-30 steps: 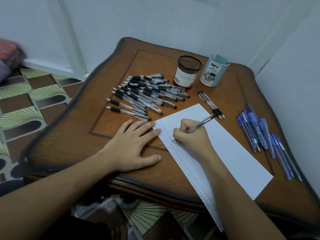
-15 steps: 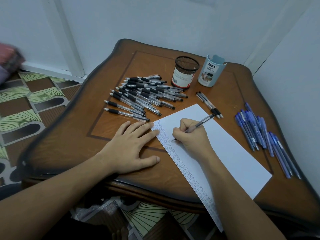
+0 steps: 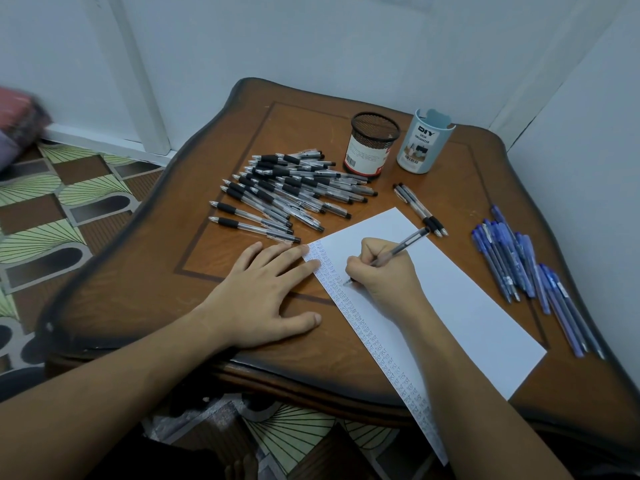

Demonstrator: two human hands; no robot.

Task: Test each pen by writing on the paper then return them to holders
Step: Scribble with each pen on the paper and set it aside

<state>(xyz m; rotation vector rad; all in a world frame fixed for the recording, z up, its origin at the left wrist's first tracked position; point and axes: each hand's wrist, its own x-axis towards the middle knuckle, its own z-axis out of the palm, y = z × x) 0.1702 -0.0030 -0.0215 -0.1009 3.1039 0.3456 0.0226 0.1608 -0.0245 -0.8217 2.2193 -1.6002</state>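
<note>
**Head view of a wooden counter (image 3: 145,271) in a pale wall corner.** The top is brown and glossy, with a scalloped dark rim and a thin inlaid rectangular line. Glazed floor tiles (image 3: 52,202) with fan motifs lie off its 9 o'clock side.

**Left hand (image 3: 263,292).** It lies flat, palm down on the wood, with the fingers straight and spread. It grips nothing, and its fingertips rest on the left edge of the paper (image 3: 467,306).

**Black-grip pens (image 3: 287,188).** They lie at 11 o'clock from this hand in a loose heap, mostly parallel. Each has a clear barrel and a black rubber sleeve.

**Holders.** Two upright cylinders stand near each other at the counter's 12 o'clock. The mesh holder (image 3: 372,143) is black wire with a white-and-red label. To its right, the pale-blue holder (image 3: 424,143) is smooth, notched at the rim and printed "DIY Desk Organizer".

**Paper.** This long white sheet runs diagonally from 11 to 5 o'clock, and its near end overhangs the counter's rim. A column of small handwritten marks follows its left margin.

**Right hand (image 3: 384,271).** It rests on the sheet with its fingers curled round the held pen (image 3: 401,247). The tip touches the paper beside the marks, and the barrel points to 2 o'clock.

**Pair of pens (image 3: 420,209).** They lie side by side on the wood at 1 o'clock from this hand, just beside the sheet's far edge.

**Blue pens (image 3: 526,271).** These slim barrels lie roughly parallel at the counter's 3 o'clock, apart from the sheet.
</note>
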